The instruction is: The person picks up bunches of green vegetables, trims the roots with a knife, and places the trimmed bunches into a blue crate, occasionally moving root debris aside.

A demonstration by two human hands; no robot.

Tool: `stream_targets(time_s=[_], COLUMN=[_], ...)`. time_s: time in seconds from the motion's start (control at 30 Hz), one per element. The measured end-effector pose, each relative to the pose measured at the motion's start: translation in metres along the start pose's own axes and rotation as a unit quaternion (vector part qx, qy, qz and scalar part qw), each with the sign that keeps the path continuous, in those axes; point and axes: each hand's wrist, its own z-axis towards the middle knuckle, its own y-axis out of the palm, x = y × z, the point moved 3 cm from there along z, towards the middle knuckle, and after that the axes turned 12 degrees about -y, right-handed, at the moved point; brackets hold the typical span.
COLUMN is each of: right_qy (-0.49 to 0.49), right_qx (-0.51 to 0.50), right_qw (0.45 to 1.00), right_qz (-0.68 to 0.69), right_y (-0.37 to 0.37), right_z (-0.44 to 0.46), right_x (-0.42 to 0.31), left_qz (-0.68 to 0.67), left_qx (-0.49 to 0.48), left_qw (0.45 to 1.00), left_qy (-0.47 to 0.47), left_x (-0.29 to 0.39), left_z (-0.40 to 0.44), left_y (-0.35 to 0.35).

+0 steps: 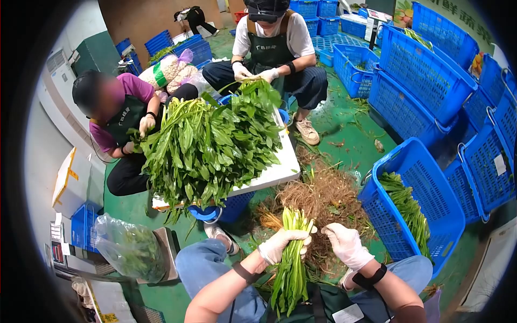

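My left hand (284, 243), in a white glove, is closed around a bunch of green stems (293, 258), whose pale cut ends point up and leaves hang toward my lap. Just right of the stem ends is my right hand (344, 245), also gloved, with its fingers pinched together; whether anything thin is between them is too small to tell. Beyond my hands lies a heap of brown roots (318, 196) on the floor. A big pile of leafy greens (210, 140) covers most of a white board (283, 164) ahead to the left.
A blue crate (444, 226) holding greens stands at my right, with stacked blue crates (420, 81) behind. Two co-workers sit around the board, one at left (129, 107), one opposite (274, 48). A plastic bag of greens (134, 250) rests on a scale at lower left.
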Motion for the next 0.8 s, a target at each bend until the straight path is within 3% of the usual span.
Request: stream_targets(time_s=[0.07,0.13,0.2,0.27,0.3,0.37,0.4,0.47,0.53,0.6,0.63,0.73,0.8], right_qy=[0.02,0.102,0.235,0.265,0.267,0.203,0.165,0.186,0.182,0.253,0.264,0.23,0.229], right_qx=[0.0,-0.169,-0.093,0.027,0.017,0.103,0.139,0.04,0.049,0.153,0.173,0.151,0.161], right_qw=[0.999,0.976,0.968,0.956,0.956,0.948,0.952,0.974,0.975,0.906,0.897,0.937,0.933], right_qz=[0.041,-0.088,0.009,0.118,0.116,0.224,0.216,0.126,0.121,0.304,0.31,0.214,0.226], right_y=[0.007,0.019,0.016,0.004,-0.002,-0.006,-0.004,-0.008,-0.004,-0.005,-0.009,-0.003,-0.002], right_z=[-0.008,-0.024,-0.026,-0.013,-0.005,0.01,0.014,0.018,0.017,0.019,0.022,0.016,0.013], right_x=[0.008,0.044,0.054,0.035,0.02,-0.008,-0.018,-0.022,-0.015,-0.012,-0.014,-0.005,-0.007], left_qz=[-0.02,-0.034,0.024,0.039,0.076,0.131,0.134,0.174,0.192,0.174,0.158,0.117,0.106], left_qx=[-0.025,-0.049,-0.035,-0.026,0.004,0.035,0.033,0.012,0.008,0.004,0.004,0.0,0.02], left_qw=[0.999,0.998,0.999,0.998,0.996,0.99,0.99,0.983,0.98,0.984,0.987,0.993,0.994], left_qy=[-0.001,0.001,0.031,0.041,0.049,0.041,0.034,0.056,0.051,0.048,0.03,-0.005,-0.007], left_x=[-0.004,-0.002,0.006,0.007,0.007,0.001,-0.003,-0.012,-0.012,-0.011,-0.012,-0.014,-0.018], left_z=[0.0,-0.004,-0.017,-0.017,-0.016,-0.009,-0.004,0.006,0.009,0.009,0.008,0.008,0.009], left_y=[-0.005,0.0,0.008,0.007,0.009,0.009,0.009,0.01,0.007,0.007,0.007,0.009,0.01])
